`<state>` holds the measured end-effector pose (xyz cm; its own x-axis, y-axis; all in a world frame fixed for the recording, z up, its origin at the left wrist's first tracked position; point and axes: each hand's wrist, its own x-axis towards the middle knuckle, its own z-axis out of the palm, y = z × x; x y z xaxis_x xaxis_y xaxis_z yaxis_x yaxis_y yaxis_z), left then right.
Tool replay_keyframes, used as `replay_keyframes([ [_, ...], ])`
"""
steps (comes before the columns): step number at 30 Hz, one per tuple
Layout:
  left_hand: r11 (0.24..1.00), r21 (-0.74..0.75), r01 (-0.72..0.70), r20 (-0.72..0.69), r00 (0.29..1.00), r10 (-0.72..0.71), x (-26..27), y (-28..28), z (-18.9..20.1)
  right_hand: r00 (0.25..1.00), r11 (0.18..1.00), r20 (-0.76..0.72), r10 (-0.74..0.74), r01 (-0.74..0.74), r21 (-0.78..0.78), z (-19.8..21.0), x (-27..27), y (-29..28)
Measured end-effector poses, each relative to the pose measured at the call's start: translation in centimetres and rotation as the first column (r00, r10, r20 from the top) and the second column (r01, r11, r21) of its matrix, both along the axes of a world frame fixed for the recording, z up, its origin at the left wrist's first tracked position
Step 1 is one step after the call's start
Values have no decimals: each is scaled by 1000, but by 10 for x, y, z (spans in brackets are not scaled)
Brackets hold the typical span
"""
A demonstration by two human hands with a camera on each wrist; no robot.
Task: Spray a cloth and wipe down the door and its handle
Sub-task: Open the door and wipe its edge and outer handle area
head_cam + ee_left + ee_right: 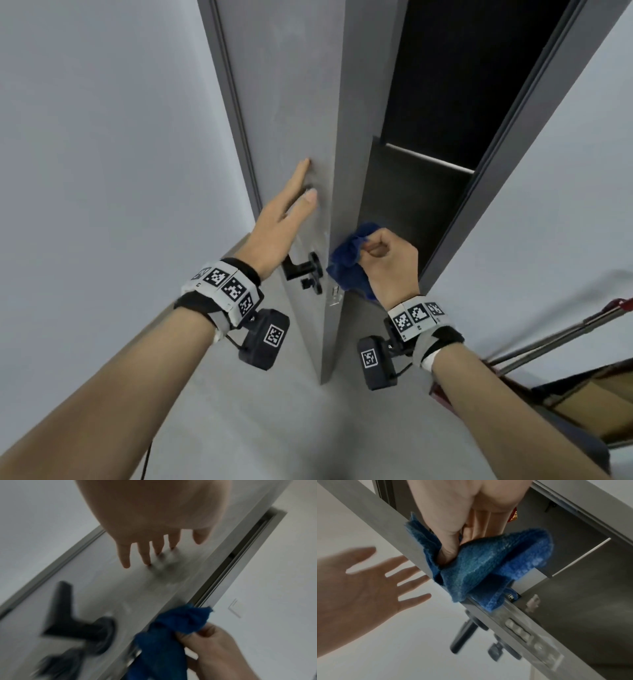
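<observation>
door point(294, 102) stands ajar, narrow edge toward the camera. right hand point(387, 263) pinches a bunched blue cloth point(349, 260) against that edge, just above the latch plate point(530, 639); fingers curled round the fabric. left hand point(281, 222) lies flat, fingers straight, on the door face above the black handle point(301, 269), holding nothing.

judgement: step in hand is wiping the edge. to do it well: keep the left palm bracing so the door does not swing, wrap the cloth over both corners, draw it along in one steady pass, ease over the latch so fabric does not snag. handle looks not yet wiped.
</observation>
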<state>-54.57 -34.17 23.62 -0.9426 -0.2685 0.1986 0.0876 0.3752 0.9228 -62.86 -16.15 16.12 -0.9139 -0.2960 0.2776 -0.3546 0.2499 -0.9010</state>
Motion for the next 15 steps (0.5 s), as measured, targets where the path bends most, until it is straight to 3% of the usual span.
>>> replay_keyframes([
  [3, 988, -144, -57, 228, 970, 89, 18, -12, -50, 999, 1000, 41, -16, 15, 23, -24, 9, -5],
  [6, 929, -366, 61, 412, 906, 102, 31, -16, -98, 999, 997, 46, -22, 19, 72, -47, 17, -10],
  [9, 831, -550, 86, 322, 939, 117, 35, -23, -125, 998, 995, 24, -53, 50, 91, -70, 22, -16],
  [15, 808, -589, -18, 216, 960, 178, 34, -35, -134, 999, 973, 11, -47, 43, 225, -116, 37, -24],
])
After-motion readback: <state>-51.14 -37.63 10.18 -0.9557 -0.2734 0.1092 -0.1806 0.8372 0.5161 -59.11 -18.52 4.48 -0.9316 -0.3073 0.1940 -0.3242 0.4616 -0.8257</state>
